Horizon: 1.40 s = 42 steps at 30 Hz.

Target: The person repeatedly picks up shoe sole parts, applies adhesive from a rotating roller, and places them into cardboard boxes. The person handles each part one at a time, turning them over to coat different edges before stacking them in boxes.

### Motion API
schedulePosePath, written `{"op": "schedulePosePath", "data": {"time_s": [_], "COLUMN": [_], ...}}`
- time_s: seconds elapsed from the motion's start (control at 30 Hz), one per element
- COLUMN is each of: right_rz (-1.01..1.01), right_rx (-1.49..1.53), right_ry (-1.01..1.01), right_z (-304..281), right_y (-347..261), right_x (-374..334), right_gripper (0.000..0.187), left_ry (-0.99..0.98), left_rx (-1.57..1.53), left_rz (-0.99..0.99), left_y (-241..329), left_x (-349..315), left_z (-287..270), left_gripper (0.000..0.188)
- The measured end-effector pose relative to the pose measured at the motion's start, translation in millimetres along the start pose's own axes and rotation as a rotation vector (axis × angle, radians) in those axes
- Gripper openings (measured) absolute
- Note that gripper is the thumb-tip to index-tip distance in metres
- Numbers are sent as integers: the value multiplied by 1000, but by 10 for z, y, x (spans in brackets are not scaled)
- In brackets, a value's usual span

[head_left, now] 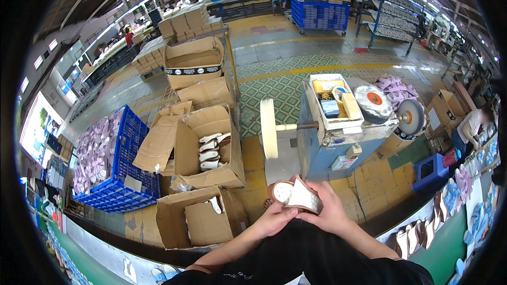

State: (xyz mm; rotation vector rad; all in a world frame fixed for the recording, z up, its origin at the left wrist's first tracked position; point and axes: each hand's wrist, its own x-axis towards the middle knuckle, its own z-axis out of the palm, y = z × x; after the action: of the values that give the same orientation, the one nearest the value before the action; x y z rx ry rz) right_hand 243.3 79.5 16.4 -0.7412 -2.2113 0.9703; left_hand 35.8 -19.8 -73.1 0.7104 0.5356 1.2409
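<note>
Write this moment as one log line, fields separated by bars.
left hand: holds sandal | right hand: holds sandal | ahead: buffing wheel

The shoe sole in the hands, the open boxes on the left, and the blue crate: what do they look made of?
Shoe sole, held by left hand and right hand: probably rubber or foam, matte, white face, brown rim. Open boxes: corrugated cardboard, dull brown with bent flaps. Blue crate: moulded plastic, going by its lattice walls and even colour.
</note>
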Motion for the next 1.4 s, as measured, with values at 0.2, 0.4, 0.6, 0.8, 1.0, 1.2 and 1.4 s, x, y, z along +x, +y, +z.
{"op": "schedulePosePath", "data": {"time_s": [0.2, 0.4, 0.6, 0.8, 1.0, 1.2, 1.4], "right_rz": [-47, -234, -330, 7, 957, 688, 385], "right_rx": [49, -112, -172, -64, 1076, 881, -222], "right_ry": [-12, -183, -189, 183, 386, 210, 212], "right_z": [-128, -385, -376, -374, -327, -584, -994], "right_y": [63, -24, -36, 293, 746, 798, 990], "right_x": [-14, 26, 241, 108, 43, 179, 1043], "right_gripper": [84, 79, 73, 63, 45, 47, 56], "left_ry": [-109, -127, 40, -121, 240, 287, 209], "left_rx": [-87, -630, -437, -490, -448, -324, -420], "left_rz": [116, -379, -549, -332, -79, 86, 27], "left_y": [180, 426, 276, 221, 62, 156, 173], "left_x": [5, 99, 110, -23, -149, -158, -186], "left_z": [150, -260, -512, -488, -314, -277, -355], "left_gripper": [119, 121, 65, 70, 76, 69, 71]}}
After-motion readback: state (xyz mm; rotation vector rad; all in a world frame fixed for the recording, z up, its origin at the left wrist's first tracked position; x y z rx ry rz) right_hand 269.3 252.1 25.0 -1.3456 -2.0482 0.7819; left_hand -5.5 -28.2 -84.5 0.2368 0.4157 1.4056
